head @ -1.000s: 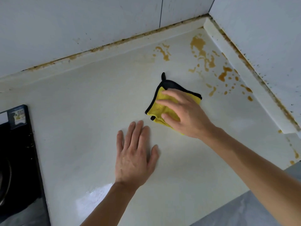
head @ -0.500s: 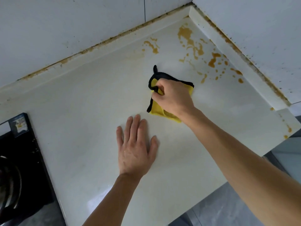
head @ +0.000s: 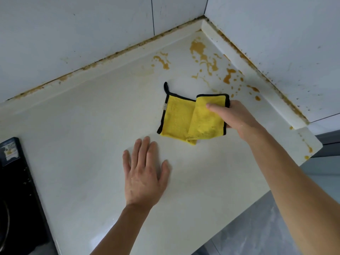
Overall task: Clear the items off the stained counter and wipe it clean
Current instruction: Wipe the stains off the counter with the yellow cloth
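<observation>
1. The yellow cloth (head: 191,119) is now half opened. One second ago it was a small folded pad under the flat right hand; half a second ago the fingers were bunched on it; now the right hand (head: 237,116) holds the right edge, thumb on top and fingers underneath, and turns one flap over.

2. The left hand (head: 145,172) has not moved — it rests flat on the counter (head: 82,137), fingers straight and a little spread, holding nothing, just beside the near edge of the cloth.

3. The cloth lies on the middle of the counter, with its black loop pointing to the back wall. The orange-brown stains (head: 206,57) are in the back right corner, near the cloth but not touched by it.

4. My judgement: the person is refolding the cloth to get a fresh face, so the wiping is paused, not finished. No loose items are in view on the counter, and the near part looks already clean; the corner stains and the dirty seam (head: 103,60) along the wall are still to do.

5. The stove (head: 16,199) is at the left edge, apart from both hands.
</observation>
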`<action>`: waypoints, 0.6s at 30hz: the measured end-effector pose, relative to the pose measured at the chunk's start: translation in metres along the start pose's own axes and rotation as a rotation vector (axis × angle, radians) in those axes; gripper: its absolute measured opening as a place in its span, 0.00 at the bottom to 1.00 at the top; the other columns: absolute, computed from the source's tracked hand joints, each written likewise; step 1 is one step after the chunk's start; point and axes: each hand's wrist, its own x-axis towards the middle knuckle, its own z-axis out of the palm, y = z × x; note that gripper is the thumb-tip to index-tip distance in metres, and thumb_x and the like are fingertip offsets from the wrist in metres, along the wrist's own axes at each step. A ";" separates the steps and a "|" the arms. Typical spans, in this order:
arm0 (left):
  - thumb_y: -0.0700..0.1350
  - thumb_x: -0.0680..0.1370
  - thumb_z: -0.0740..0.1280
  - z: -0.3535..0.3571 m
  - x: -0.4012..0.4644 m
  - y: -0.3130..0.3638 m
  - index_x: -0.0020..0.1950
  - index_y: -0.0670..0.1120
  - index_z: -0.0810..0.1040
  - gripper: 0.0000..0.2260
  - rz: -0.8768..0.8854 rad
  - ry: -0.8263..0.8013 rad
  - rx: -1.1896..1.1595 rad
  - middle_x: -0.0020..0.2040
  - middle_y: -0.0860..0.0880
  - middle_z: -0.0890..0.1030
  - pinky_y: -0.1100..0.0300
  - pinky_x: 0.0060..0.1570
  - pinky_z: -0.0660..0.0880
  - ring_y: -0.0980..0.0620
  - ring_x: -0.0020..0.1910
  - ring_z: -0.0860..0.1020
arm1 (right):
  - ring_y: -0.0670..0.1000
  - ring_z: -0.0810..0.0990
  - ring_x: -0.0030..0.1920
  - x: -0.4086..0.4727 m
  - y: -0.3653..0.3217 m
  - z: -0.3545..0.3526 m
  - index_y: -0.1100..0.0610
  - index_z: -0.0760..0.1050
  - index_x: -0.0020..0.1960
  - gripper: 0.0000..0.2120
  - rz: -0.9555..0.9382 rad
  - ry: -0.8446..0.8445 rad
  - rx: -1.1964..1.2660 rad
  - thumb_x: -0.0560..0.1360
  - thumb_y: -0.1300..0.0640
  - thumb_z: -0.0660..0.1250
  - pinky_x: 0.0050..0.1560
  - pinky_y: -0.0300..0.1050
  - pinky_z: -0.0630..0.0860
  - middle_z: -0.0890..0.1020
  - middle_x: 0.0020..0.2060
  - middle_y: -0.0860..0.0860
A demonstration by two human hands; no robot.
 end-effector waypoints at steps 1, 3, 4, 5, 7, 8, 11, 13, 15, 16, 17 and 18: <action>0.57 0.82 0.63 0.000 0.000 0.000 0.76 0.43 0.72 0.27 0.000 -0.001 0.000 0.81 0.45 0.68 0.37 0.82 0.56 0.43 0.83 0.62 | 0.57 0.86 0.52 -0.002 0.000 -0.001 0.57 0.84 0.50 0.19 -0.016 0.031 0.009 0.76 0.41 0.73 0.55 0.57 0.84 0.87 0.48 0.55; 0.57 0.82 0.62 0.000 0.000 0.000 0.76 0.43 0.72 0.27 0.000 -0.003 -0.001 0.81 0.45 0.68 0.36 0.81 0.56 0.43 0.83 0.63 | 0.61 0.85 0.47 -0.006 -0.001 -0.003 0.66 0.80 0.51 0.25 -0.070 0.097 0.030 0.79 0.41 0.69 0.52 0.57 0.83 0.84 0.45 0.62; 0.57 0.82 0.61 0.000 0.000 0.000 0.76 0.43 0.72 0.27 -0.001 -0.006 -0.002 0.81 0.45 0.68 0.36 0.81 0.56 0.43 0.83 0.62 | 0.61 0.83 0.44 -0.009 -0.003 -0.003 0.67 0.78 0.51 0.26 -0.088 0.126 0.037 0.79 0.41 0.67 0.48 0.53 0.79 0.81 0.42 0.61; 0.58 0.82 0.61 -0.001 0.000 0.000 0.76 0.43 0.72 0.27 -0.002 -0.007 -0.004 0.82 0.45 0.68 0.36 0.82 0.55 0.43 0.83 0.62 | 0.62 0.83 0.45 -0.011 -0.005 -0.004 0.68 0.77 0.53 0.26 -0.084 0.137 0.055 0.80 0.42 0.66 0.48 0.51 0.77 0.80 0.42 0.59; 0.58 0.82 0.61 -0.001 0.000 0.001 0.76 0.42 0.73 0.28 -0.001 -0.005 -0.004 0.81 0.45 0.69 0.36 0.82 0.55 0.43 0.83 0.63 | 0.64 0.82 0.55 -0.016 -0.013 -0.008 0.67 0.76 0.59 0.27 -0.049 0.114 0.114 0.76 0.42 0.67 0.56 0.57 0.79 0.83 0.49 0.62; 0.58 0.82 0.62 -0.001 0.000 0.001 0.76 0.42 0.73 0.28 -0.001 -0.004 -0.006 0.81 0.45 0.69 0.36 0.81 0.56 0.42 0.83 0.63 | 0.64 0.81 0.59 -0.019 -0.017 -0.010 0.65 0.76 0.59 0.28 -0.039 0.093 0.142 0.73 0.42 0.67 0.61 0.61 0.79 0.83 0.51 0.62; 0.58 0.81 0.62 -0.002 0.000 0.001 0.76 0.42 0.73 0.28 -0.006 -0.011 -0.012 0.81 0.45 0.69 0.37 0.81 0.56 0.43 0.83 0.63 | 0.64 0.82 0.57 -0.028 -0.027 -0.019 0.65 0.77 0.57 0.29 -0.103 0.065 0.211 0.68 0.42 0.70 0.58 0.59 0.81 0.84 0.53 0.64; 0.58 0.81 0.62 -0.002 0.000 0.001 0.76 0.43 0.73 0.28 -0.010 -0.014 -0.014 0.81 0.45 0.69 0.37 0.81 0.56 0.43 0.83 0.63 | 0.64 0.84 0.53 -0.034 -0.032 -0.026 0.67 0.77 0.56 0.30 -0.207 0.107 0.222 0.71 0.41 0.72 0.51 0.51 0.77 0.83 0.52 0.66; 0.58 0.81 0.62 -0.003 0.000 0.002 0.76 0.43 0.73 0.28 -0.011 -0.017 -0.018 0.81 0.45 0.69 0.36 0.81 0.56 0.43 0.83 0.63 | 0.57 0.81 0.40 -0.040 -0.038 -0.034 0.67 0.76 0.50 0.29 -0.319 0.176 0.190 0.74 0.39 0.71 0.45 0.47 0.70 0.79 0.39 0.60; 0.58 0.81 0.62 -0.003 0.000 0.002 0.76 0.43 0.72 0.28 -0.011 -0.020 -0.019 0.81 0.46 0.69 0.36 0.81 0.56 0.43 0.83 0.63 | 0.52 0.74 0.37 -0.045 -0.042 -0.039 0.66 0.73 0.45 0.28 -0.379 0.214 0.171 0.76 0.39 0.70 0.42 0.46 0.65 0.73 0.35 0.55; 0.58 0.81 0.62 -0.003 0.000 0.002 0.77 0.43 0.72 0.28 -0.010 -0.023 -0.020 0.81 0.46 0.69 0.36 0.81 0.56 0.43 0.83 0.63 | 0.49 0.68 0.35 -0.049 -0.047 -0.043 0.64 0.69 0.42 0.26 -0.437 0.244 0.147 0.78 0.40 0.69 0.40 0.46 0.61 0.67 0.33 0.51; 0.58 0.81 0.62 -0.003 0.000 0.002 0.77 0.43 0.72 0.28 -0.009 -0.027 -0.020 0.82 0.46 0.68 0.36 0.81 0.56 0.43 0.83 0.62 | 0.48 0.65 0.35 -0.052 -0.053 -0.048 0.63 0.67 0.41 0.25 -0.488 0.261 0.116 0.80 0.41 0.68 0.39 0.47 0.59 0.65 0.33 0.50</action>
